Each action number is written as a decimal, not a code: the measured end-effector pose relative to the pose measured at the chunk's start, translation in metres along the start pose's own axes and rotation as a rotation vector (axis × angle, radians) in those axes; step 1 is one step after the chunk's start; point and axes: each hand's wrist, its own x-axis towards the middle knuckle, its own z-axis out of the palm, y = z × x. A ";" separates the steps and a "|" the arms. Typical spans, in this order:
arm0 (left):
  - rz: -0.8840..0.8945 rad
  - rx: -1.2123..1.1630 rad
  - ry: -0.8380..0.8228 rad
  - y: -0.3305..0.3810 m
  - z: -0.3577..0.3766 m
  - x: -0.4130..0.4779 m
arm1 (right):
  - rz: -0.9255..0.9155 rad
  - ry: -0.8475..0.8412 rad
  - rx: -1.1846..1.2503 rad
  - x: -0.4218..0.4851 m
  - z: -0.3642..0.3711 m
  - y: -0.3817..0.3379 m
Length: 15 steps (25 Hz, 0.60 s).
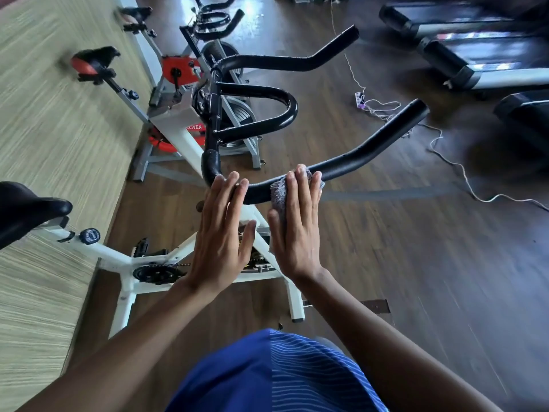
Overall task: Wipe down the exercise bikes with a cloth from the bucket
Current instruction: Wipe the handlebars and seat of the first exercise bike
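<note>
A white-framed exercise bike [118, 257] stands right in front of me, with black handlebars [356, 153] curving across the middle of the view. My right hand [297, 230] presses a grey cloth [279, 194] flat against the near handlebar, fingers straight. My left hand [222, 233] rests beside it, its straight fingertips touching the bar near the bend. The bike's black saddle [26, 209] shows at the left edge. No bucket is in view.
Two more bikes [175, 93] with red parts stand in a row behind, along a light wood-patterned wall [44, 129]. Treadmills [475, 55] sit at the top right. A white cable and power strip [361, 99] trail over the dark wooden floor.
</note>
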 end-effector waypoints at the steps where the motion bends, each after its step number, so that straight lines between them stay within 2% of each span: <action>1: -0.004 -0.026 0.009 -0.001 -0.002 0.000 | -0.004 -0.011 -0.004 -0.001 0.003 -0.005; 4: -0.024 -0.116 0.102 0.011 -0.009 -0.003 | -0.020 -0.058 -0.031 -0.003 0.003 -0.016; 8: -0.041 -0.312 0.169 0.075 -0.005 -0.003 | -0.043 -0.198 -0.066 -0.004 -0.018 -0.008; 11: -0.148 -0.425 0.150 0.112 0.012 0.002 | -0.047 -0.322 0.026 0.003 -0.035 -0.002; 15: -0.274 -0.395 0.184 0.120 0.035 0.001 | -0.105 -0.444 0.197 0.011 -0.053 0.011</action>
